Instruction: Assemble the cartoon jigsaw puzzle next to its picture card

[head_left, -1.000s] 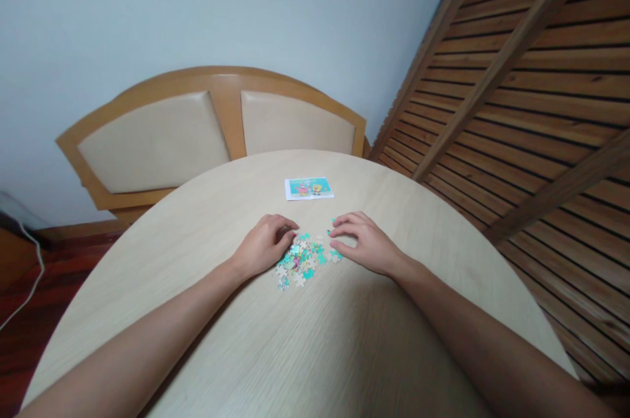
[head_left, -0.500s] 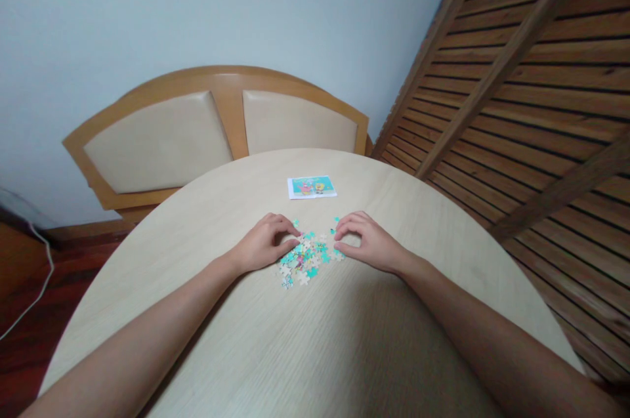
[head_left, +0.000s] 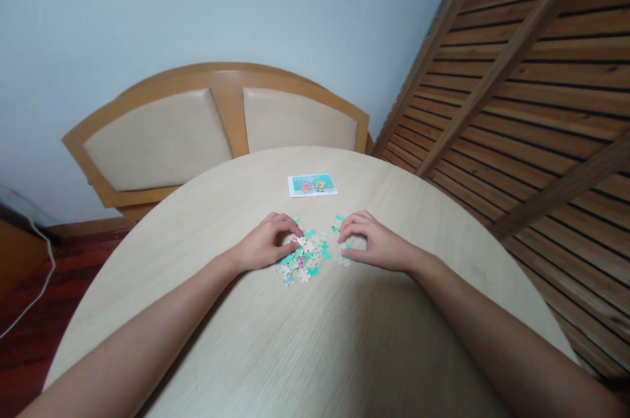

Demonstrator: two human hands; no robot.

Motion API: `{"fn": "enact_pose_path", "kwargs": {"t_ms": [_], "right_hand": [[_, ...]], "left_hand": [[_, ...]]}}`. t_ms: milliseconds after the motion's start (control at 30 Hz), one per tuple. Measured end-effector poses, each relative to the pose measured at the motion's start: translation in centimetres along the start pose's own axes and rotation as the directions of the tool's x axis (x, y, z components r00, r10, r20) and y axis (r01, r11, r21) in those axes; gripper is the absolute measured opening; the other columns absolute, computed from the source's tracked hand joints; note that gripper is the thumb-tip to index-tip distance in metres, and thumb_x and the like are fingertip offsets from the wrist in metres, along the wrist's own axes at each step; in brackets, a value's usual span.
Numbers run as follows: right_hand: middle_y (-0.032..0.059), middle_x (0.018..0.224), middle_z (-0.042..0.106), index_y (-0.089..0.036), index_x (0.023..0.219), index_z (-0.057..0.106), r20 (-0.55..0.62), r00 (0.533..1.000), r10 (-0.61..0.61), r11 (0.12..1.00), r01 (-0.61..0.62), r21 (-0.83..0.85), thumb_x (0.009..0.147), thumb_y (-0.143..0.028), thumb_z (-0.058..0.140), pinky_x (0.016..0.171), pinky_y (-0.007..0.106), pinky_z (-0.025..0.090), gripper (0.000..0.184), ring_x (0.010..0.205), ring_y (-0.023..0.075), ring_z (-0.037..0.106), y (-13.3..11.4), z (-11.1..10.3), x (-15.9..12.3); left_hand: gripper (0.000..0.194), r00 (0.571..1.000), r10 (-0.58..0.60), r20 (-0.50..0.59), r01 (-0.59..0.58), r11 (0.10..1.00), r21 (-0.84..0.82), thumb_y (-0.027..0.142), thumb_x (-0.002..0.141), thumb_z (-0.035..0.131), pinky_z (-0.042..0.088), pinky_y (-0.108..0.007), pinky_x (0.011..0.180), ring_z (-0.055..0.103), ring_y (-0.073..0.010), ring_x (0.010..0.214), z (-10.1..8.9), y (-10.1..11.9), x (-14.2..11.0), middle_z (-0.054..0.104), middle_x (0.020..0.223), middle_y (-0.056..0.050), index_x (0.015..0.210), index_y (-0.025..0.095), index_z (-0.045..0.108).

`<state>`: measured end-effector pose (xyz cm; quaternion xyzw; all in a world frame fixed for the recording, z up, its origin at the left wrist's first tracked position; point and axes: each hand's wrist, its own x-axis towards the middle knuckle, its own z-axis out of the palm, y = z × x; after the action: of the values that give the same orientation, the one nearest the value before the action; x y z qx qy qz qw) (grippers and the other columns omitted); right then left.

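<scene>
Clearly, the pieces are at a loose stage: on the near side of the card (head_left: 313, 186), most of them lie in one pile (head_left: 301, 262), overlapping, teal and pale with a few pink spots. No assembled section can be made out, though at this size it is hard to be sure that no two pieces are joined. A few other pieces (head_left: 345, 262) lie apart from the pile, nearer to the person than the card and a little to its right. They seem to be only separated, not fitted, so the joining looks wholly left.

The left hand (head_left: 266, 242) is nearer than the card and to its left, with thumb and fingers bent close together at the pile edge; whether a piece is between them, one cannot tell. The right hand (head_left: 377, 242) is nearer than the card and to its right, beside the few pieces, its fingers curved and a gap showing before the thumb; no piece is seen gripped.

As for containers, none is seen; the pieces and the card lie directly on the table (head_left: 246, 339). Beyond the card stands a chair (head_left: 231, 77).
</scene>
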<state>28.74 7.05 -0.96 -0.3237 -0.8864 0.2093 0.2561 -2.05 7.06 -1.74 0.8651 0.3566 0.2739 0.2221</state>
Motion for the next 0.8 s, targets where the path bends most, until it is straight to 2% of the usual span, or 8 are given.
{"fn": "enact_pose_path", "kwargs": {"t_ms": [200,333,400,600,800], "right_hand": [[0.0057,0.094,0.07,-0.022,0.089,0.07,0.015,0.997,0.073,0.992,-0.075,0.105,0.085,-0.029,0.073,0.091,0.039,0.05,0.008,0.097,0.0233,0.063,-0.5,0.1,0.0],[0.0058,0.093,0.07,-0.021,0.087,0.07,-0.014,0.996,0.091,0.988,-0.088,0.129,0.085,-0.028,0.071,0.088,0.037,0.052,0.008,0.091,0.0211,0.066,-0.3,0.3,0.0],[0.0063,0.093,0.07,-0.02,0.088,0.071,-0.025,0.995,0.097,0.985,-0.093,0.143,0.086,-0.029,0.07,0.086,0.037,0.053,0.009,0.089,0.0204,0.067,-0.2,0.5,0.0],[0.0075,0.098,0.073,-0.02,0.094,0.075,-0.037,0.989,0.142,0.972,-0.132,0.192,0.089,-0.035,0.069,0.085,0.035,0.056,0.016,0.088,0.0194,0.07,0.1,1.0,0.1],[0.006,0.092,0.074,-0.021,0.088,0.074,-0.058,0.993,0.107,0.981,-0.096,0.168,0.087,-0.031,0.069,0.088,0.036,0.054,0.011,0.089,0.0203,0.069,0.1,1.0,0.2]], "left_hand": [[0.017,0.996,-0.084,-0.001,0.084,0.993,-0.087,0.036,0.089,0.064,0.048,-0.04,0.097,0.065,-0.0228,0.097,0.0,0.9,0.2,0.074,0.097,-0.008,0.087,0.021,0.072],[0.026,0.974,-0.227,0.014,0.222,0.932,-0.285,0.042,0.089,0.063,0.054,-0.033,0.078,0.067,-0.02,0.085,0.1,1.0,0.1,0.076,0.101,-0.01,0.091,0.018,0.07],[0.027,0.969,-0.246,0.017,0.237,0.91,-0.341,0.042,0.09,0.062,0.055,-0.031,0.074,0.068,-0.0193,0.082,0.2,0.9,0.1,0.076,0.101,-0.011,0.095,0.017,0.07],[0.026,0.972,-0.236,-0.01,0.22,0.92,-0.323,0.041,0.09,0.061,0.055,-0.033,0.08,0.068,-0.02,0.086,0.4,0.5,0.2,0.076,0.098,-0.01,0.095,0.017,0.07],[0.024,0.973,-0.23,0.008,0.223,0.935,-0.275,0.039,0.086,0.062,0.055,-0.033,0.078,0.067,-0.0205,0.084,0.5,0.9,0.2,0.076,0.095,-0.01,0.091,0.017,0.071]]}}
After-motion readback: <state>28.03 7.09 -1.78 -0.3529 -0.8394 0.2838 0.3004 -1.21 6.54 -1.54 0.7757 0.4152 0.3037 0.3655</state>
